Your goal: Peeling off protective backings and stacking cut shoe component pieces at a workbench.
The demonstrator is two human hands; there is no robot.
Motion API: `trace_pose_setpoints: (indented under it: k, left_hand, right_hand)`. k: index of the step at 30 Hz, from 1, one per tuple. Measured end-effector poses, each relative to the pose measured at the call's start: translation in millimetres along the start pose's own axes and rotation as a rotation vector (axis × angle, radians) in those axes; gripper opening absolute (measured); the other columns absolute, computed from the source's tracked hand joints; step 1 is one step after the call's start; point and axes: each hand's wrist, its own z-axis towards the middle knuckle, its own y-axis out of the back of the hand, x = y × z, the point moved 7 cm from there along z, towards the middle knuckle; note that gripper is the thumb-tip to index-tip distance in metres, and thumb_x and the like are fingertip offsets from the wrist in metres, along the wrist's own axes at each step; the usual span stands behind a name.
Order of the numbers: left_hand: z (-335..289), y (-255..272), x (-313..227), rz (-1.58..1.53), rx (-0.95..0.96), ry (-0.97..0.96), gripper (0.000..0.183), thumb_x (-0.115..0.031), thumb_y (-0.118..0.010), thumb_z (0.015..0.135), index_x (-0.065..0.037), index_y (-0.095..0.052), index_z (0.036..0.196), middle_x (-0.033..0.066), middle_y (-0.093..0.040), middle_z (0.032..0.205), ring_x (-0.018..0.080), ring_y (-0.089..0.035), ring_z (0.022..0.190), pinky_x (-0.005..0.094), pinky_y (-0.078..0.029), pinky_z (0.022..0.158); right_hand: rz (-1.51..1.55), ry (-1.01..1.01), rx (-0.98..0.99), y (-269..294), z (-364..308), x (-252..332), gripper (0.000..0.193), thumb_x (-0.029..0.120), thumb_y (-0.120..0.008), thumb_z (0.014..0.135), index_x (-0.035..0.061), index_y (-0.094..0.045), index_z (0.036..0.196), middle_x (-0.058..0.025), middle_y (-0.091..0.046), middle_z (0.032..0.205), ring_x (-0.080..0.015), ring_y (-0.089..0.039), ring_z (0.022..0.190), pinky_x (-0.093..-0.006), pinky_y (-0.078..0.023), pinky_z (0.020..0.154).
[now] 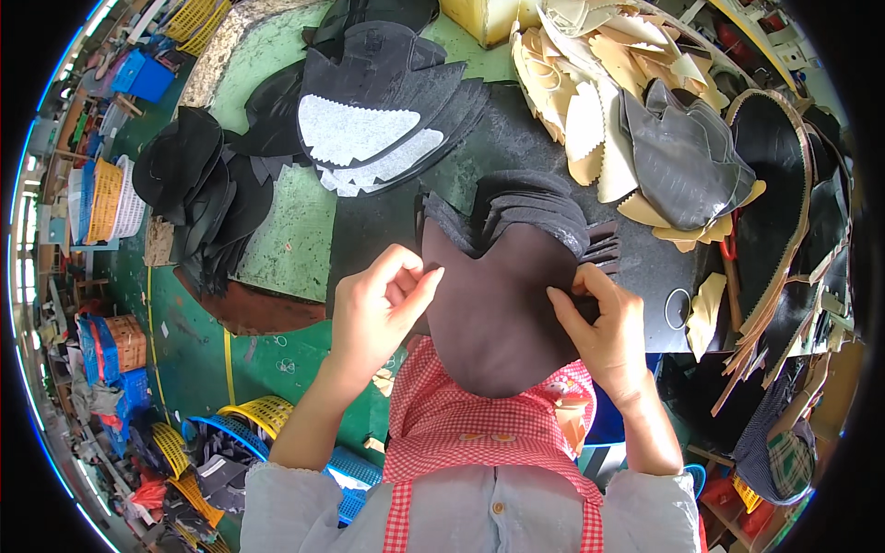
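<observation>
A dark brown, smooth, flat cut piece point(502, 318) with a notched upper edge hangs over the near edge of the table, its rounded end above my apron. At its left edge is my left hand point(383, 300), fingers curled and thumb pressed in against the edge. My right hand point(604, 327) grips the right edge, with the thumb lying on top and the fingers partly hidden. Just beyond it lies a fanned stack of black cut pieces point(530, 203), partly covered by the brown one.
Farther off lie black pieces with white patches point(359, 132) and dark pieces point(198, 194) at the left. Tan offcuts point(590, 83) and a grey-black stack point(687, 157) sit at the right, near a red-handled tool point(730, 249). Baskets point(263, 415) stand on the green floor.
</observation>
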Motion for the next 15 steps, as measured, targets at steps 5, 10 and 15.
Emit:
trace_pose_setpoints:
  k: [5, 10, 15]
  left_hand:
    - [-12, -25, -68, 0.339, -0.047, -0.747, 0.025, -0.001, -0.082, 0.071, -0.009, -0.061, 0.083, 0.0031, -0.061, 0.081, 0.0228, -0.063, 0.073, 0.0350, -0.051, 0.062]
    - [-28, -83, -63, 0.657, 0.479, -0.651, 0.081, -0.050, -0.059, 0.088, 0.002, -0.042, 0.147, 0.0184, -0.034, 0.158, 0.0343, -0.032, 0.146, 0.0487, -0.022, 0.120]
    - [-28, -87, -61, 0.711, 0.507, -0.667, 0.085, -0.058, -0.056, 0.088, -0.002, -0.039, 0.150, 0.0209, -0.032, 0.157, 0.0388, -0.030, 0.146, 0.0522, -0.024, 0.118]
  right_hand:
    - [-0.038, 0.001, 0.010, 1, 3, -4, 0.018, 0.013, -0.074, 0.085, 0.0017, -0.060, 0.090, -0.0160, -0.065, 0.077, -0.0302, -0.067, 0.068, -0.0344, -0.052, 0.062]
    - [0.126, -0.154, 0.015, 24, -7, -22, 0.024, 0.005, -0.076, 0.081, 0.0028, -0.064, 0.101, -0.0074, -0.069, 0.087, -0.0114, -0.065, 0.071, -0.0268, -0.052, 0.063]
    - [0.335, -0.231, -0.176, 24, -23, -57, 0.030, 0.000, -0.077, 0.081, 0.0028, -0.061, 0.106, -0.0040, -0.064, 0.087, -0.0083, -0.059, 0.069, -0.0222, -0.050, 0.061]
